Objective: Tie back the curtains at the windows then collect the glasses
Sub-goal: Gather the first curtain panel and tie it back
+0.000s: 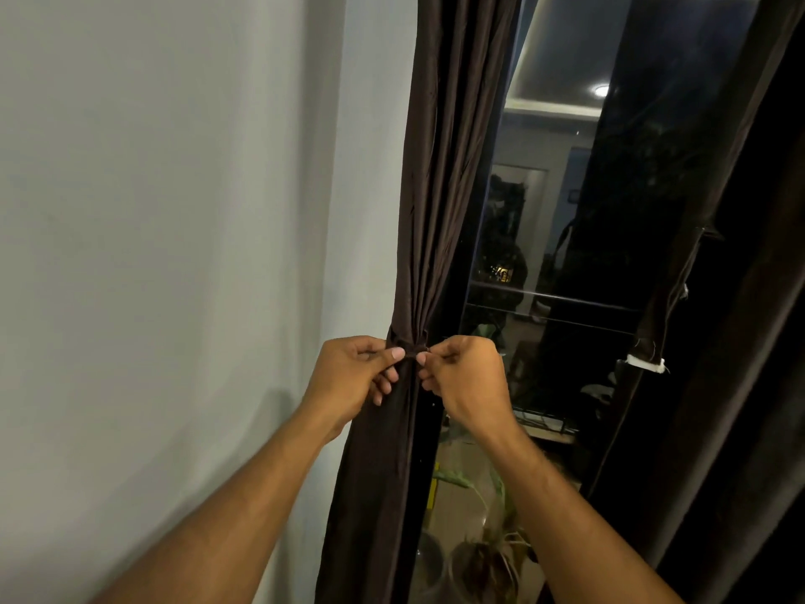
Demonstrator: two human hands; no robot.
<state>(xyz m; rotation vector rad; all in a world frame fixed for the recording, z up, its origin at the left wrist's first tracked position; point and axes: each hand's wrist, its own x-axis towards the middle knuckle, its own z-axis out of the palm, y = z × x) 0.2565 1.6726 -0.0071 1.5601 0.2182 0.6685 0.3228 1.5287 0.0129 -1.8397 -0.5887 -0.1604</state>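
The wall (165, 255) fills the frame's left. Right of it hangs a curtain (444, 189), then the window (566, 255) at centre, with a second curtain (740, 342) along the right edge. Both hands (357, 368) (466, 372) meet on the first curtain at mid-frame.

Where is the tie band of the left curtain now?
In the head view, the tie band wraps the gathered left curtain beside the wall, pinched between left hand and right hand.

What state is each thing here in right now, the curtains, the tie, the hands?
Left curtain: gathered into a bunch beside the wall.
Tie-back: wrapped round the bunch, both ends pinched.
Left hand: pinching one end.
Right hand: pinching the other end.
Right curtain: hanging, its white-tipped tie dangling loose.
Window: uncovered, dark, reflecting the room.
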